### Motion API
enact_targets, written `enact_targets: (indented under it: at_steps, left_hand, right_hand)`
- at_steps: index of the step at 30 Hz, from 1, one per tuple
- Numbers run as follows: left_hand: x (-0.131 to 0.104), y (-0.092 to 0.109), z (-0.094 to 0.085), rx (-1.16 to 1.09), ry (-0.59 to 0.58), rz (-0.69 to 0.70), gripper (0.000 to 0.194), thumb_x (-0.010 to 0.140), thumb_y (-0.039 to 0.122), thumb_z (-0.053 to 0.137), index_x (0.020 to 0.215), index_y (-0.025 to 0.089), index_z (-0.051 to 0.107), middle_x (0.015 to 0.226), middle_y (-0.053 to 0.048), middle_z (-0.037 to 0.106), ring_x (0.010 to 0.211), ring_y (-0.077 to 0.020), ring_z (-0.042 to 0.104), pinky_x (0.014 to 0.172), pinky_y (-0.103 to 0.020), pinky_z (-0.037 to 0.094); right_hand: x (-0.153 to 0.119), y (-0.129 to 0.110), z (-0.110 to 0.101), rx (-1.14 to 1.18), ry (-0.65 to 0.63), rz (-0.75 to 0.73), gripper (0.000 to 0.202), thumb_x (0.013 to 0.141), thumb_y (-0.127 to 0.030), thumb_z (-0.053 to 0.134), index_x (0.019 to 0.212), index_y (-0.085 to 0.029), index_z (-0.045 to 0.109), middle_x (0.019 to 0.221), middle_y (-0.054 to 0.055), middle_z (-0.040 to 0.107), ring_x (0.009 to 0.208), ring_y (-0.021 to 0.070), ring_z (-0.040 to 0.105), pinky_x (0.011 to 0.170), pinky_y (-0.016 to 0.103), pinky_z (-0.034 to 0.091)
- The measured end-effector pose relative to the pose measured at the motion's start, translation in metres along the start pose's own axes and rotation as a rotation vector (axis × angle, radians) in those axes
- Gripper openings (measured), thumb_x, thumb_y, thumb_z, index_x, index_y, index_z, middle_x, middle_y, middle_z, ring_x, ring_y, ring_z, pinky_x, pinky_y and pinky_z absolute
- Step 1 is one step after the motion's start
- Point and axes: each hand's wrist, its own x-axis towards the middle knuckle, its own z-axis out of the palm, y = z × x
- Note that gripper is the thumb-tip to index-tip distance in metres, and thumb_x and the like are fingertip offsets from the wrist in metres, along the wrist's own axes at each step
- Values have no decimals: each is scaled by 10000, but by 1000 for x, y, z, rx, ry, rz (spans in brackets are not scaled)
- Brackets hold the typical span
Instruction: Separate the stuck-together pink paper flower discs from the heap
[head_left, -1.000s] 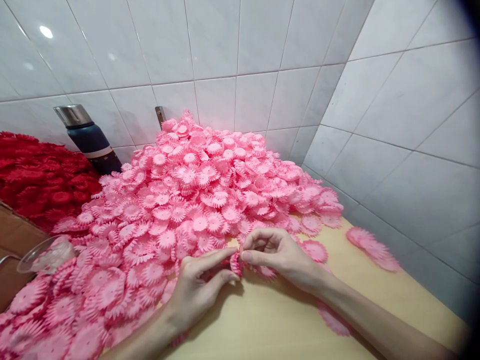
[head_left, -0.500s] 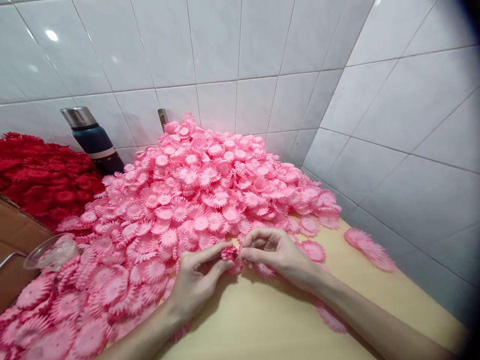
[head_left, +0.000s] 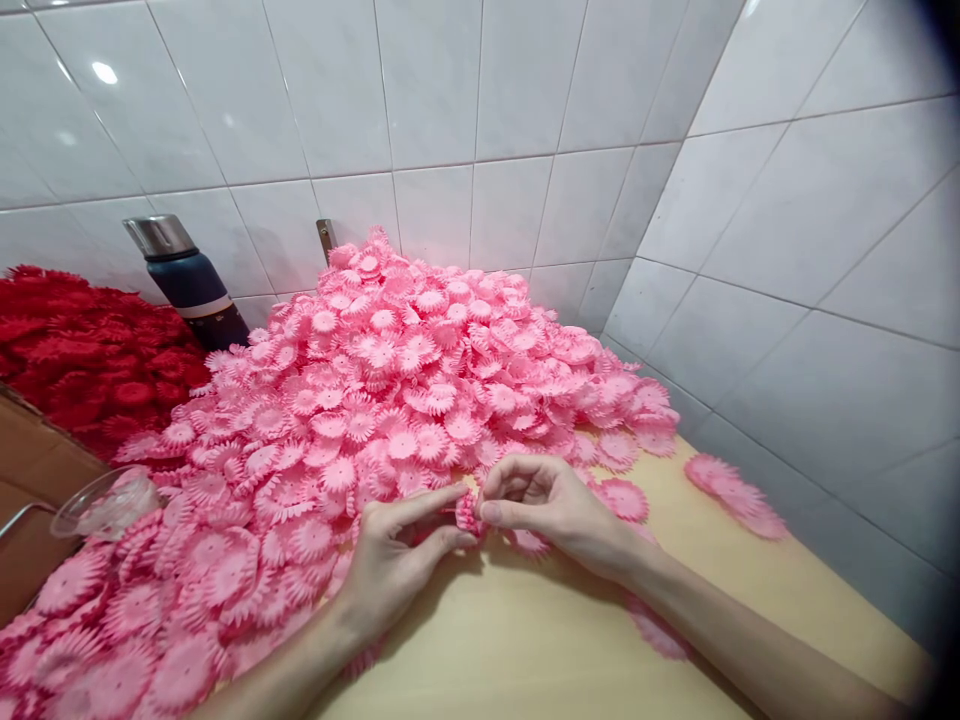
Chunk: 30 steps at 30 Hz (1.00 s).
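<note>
Between the thumb and forefinger of my left hand (head_left: 405, 550) is a small, darker pink ruffled piece (head_left: 469, 513). My right hand (head_left: 555, 510) is pinched at the right side of that piece, its fingertips touching or very near it; anything small between them is too fine to make out. Both hands are just above the front edge of a large heap of pink fringed flower discs (head_left: 420, 400). A few loose discs (head_left: 622, 500) lie around my right hand and forearm.
A yellowish table (head_left: 480, 640) runs under my forearms. A red heap (head_left: 97, 350), a dark blue bottle (head_left: 196, 290), a clear plastic dish (head_left: 112, 505) and a cardboard box (head_left: 37, 450) are at the left. Tiled walls (head_left: 517, 90) stand behind and right.
The small pink piece has turned between my fingers and now shows its side. My right fingertips have come slightly closer to it.
</note>
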Motion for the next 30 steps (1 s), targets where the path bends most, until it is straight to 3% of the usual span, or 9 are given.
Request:
enact_targets:
  at_steps: [6,13,20,27,30]
  left_hand:
    - [1,0,0,67,-12,58,341,738,140,740,1079,148,743,850,-64,789,687,-192,729,685,-288,611]
    - [1,-3,0,-66,-57,24,387,753,100,733,1136,147,711,846,-55,790,737,-187,746,732,-284,628]
    - [1,-12,1,-173,-95,105,357,704,135,791,1055,177,742,1192,-116,698,1007,-272,705,871,-398,615]
    - [3,-11,1,-151,-32,125,268,701,118,795,962,165,753,1016,-82,753,923,-220,726,837,-321,624]
    - [3,-8,1,-222,-10,99,223,719,120,782,932,177,744,936,-46,764,834,-186,738,735,-256,636]
  right_hand:
    - [1,4,0,-19,5,7,172,712,-228,817,817,-158,699,734,19,734,622,106,662,559,201,497]
    - [-1,1,0,1,-5,7,155,722,-225,809,799,-162,691,712,8,720,625,101,655,584,208,499]
    - [-1,-1,3,23,15,12,188,682,-186,826,762,-149,660,689,-1,697,604,99,646,557,204,489]
    - [-2,-3,4,-58,64,24,184,679,-171,809,734,-138,637,672,-1,669,580,86,607,532,200,470]
    - [0,0,-3,-74,73,-36,166,718,-185,783,745,-153,622,709,-4,662,608,90,603,571,217,481]
